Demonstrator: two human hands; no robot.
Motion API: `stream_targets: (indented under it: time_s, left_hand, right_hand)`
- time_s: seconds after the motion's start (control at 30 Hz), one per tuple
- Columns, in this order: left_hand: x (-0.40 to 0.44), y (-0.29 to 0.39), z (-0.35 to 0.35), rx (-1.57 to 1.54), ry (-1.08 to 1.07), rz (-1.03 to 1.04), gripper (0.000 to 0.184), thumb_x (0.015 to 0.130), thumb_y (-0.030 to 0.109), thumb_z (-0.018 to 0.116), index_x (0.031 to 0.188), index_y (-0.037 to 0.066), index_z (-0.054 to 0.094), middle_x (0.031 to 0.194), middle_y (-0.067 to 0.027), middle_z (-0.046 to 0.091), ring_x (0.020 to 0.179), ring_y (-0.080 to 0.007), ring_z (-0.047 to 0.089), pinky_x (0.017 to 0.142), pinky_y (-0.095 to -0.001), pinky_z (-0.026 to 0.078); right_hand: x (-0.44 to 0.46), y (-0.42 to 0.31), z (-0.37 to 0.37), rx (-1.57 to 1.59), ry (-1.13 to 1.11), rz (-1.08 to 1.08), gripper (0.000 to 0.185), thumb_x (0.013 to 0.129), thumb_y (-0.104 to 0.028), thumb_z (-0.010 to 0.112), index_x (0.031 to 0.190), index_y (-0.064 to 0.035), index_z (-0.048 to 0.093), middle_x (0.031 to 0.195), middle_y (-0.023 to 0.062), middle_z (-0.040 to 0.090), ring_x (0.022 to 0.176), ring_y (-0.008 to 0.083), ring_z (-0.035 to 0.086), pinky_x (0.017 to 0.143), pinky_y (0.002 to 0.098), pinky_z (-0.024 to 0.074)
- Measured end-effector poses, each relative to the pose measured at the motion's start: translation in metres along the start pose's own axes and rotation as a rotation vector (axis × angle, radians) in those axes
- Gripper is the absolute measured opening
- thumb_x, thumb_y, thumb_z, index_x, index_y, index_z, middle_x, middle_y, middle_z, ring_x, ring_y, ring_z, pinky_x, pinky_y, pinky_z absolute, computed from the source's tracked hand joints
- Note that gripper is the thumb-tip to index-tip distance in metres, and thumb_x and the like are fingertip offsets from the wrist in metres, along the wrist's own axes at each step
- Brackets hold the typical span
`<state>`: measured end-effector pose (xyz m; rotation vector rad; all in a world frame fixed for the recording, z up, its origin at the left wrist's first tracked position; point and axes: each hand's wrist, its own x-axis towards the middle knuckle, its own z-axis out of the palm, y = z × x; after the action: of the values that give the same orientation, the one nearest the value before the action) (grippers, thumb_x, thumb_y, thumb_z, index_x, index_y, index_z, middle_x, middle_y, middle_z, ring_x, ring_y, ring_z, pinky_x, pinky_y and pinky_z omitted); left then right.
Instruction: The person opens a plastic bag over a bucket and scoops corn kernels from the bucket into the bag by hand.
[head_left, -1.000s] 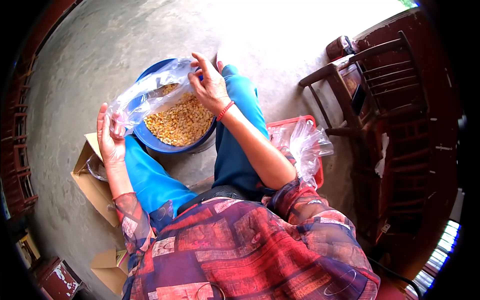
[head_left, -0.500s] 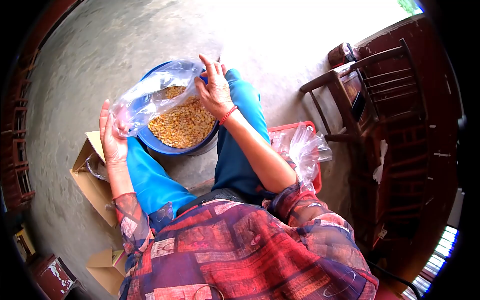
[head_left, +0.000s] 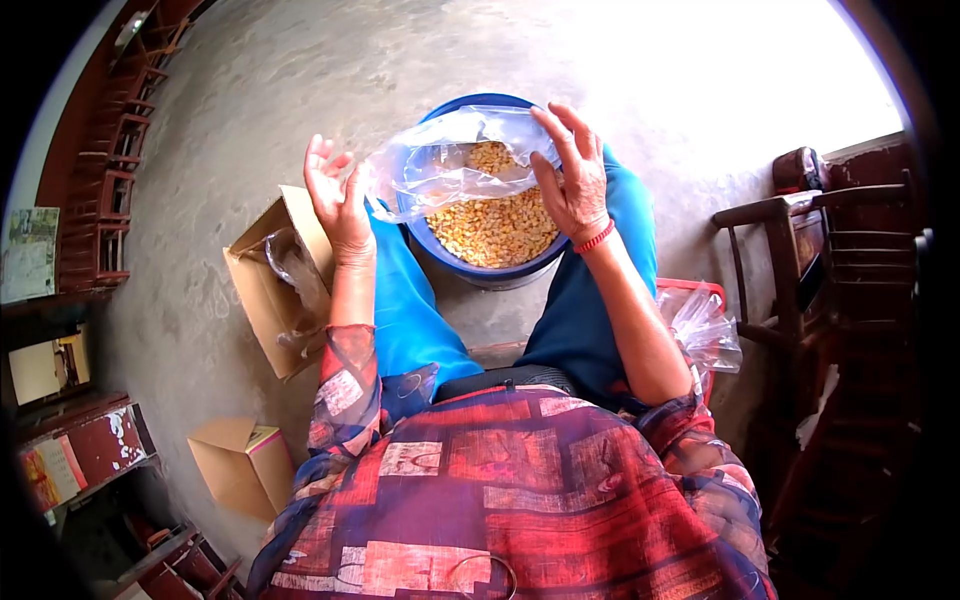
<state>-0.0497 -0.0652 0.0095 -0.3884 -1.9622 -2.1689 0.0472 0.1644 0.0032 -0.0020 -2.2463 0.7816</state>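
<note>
A clear plastic bag (head_left: 455, 185) stretches between my two hands, above a blue tub (head_left: 447, 256) of yellow corn kernels (head_left: 495, 230). On the left, my left hand (head_left: 342, 203) holds the bag's end near the thumb, its other fingers raised and spread. My right hand (head_left: 577, 185), with a red bracelet at the wrist, has the opposite end between thumb and fingers, over the tub's right side. The bag looks flat, and kernels show through and below it. The tub stands on the floor between my knees.
An open cardboard box (head_left: 255, 310) with clear plastic inside stands left of my leg, and a smaller box (head_left: 243, 465) lies below it. Right of my leg is a red basket (head_left: 712, 290) with plastic bags (head_left: 705, 330). A dark wooden chair (head_left: 785, 265) stands at the right.
The view has turned, so the tub, hands and chair appear farther right and more of the left side shows. Both hands remain at the bag, its left end now nearer the left thumb.
</note>
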Motion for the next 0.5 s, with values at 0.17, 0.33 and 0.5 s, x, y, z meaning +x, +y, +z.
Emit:
stream_targets:
  time_s: [0.17, 0.33, 0.5]
  left_hand:
    - [-0.021, 0.015, 0.006, 0.531, 0.007, 0.312, 0.025, 0.075, -0.004, 0.052, 0.095, 0.006, 0.062, 0.097, -0.0014, 0.049, 0.077, -0.0066, 0.047, 0.063, -0.0174, 0.039]
    - [-0.037, 0.009, 0.029, 0.532, -0.178, 0.202, 0.026, 0.080, 0.006, 0.056, 0.106, 0.003, 0.056, 0.107, -0.0093, 0.051, 0.080, -0.0126, 0.054, 0.067, -0.0239, 0.045]
    - [-0.022, -0.028, 0.035, 0.523, -0.148, 0.041, 0.053, 0.079, 0.019, 0.060, 0.119, -0.007, 0.037, 0.120, -0.0249, 0.040, 0.111, -0.0333, 0.042, 0.090, -0.0347, 0.039]
  right_hand:
    - [-0.006, -0.008, -0.001, -0.073, -0.184, -0.160, 0.031, 0.068, -0.013, 0.056, 0.099, -0.0160, 0.059, 0.117, 0.0099, 0.045, 0.109, 0.0286, 0.041, 0.088, 0.0408, 0.0301]
    - [-0.010, -0.001, 0.015, -0.315, -0.309, 0.041, 0.048, 0.064, -0.015, 0.059, 0.111, -0.0144, 0.053, 0.127, 0.0101, 0.037, 0.119, 0.0272, 0.031, 0.093, 0.0421, 0.0257]
    - [-0.019, 0.021, 0.029, -0.203, -0.225, 0.233, 0.061, 0.070, -0.017, 0.057, 0.125, -0.0047, 0.035, 0.126, 0.0130, 0.038, 0.117, 0.0310, 0.034, 0.098, 0.0435, 0.0221]
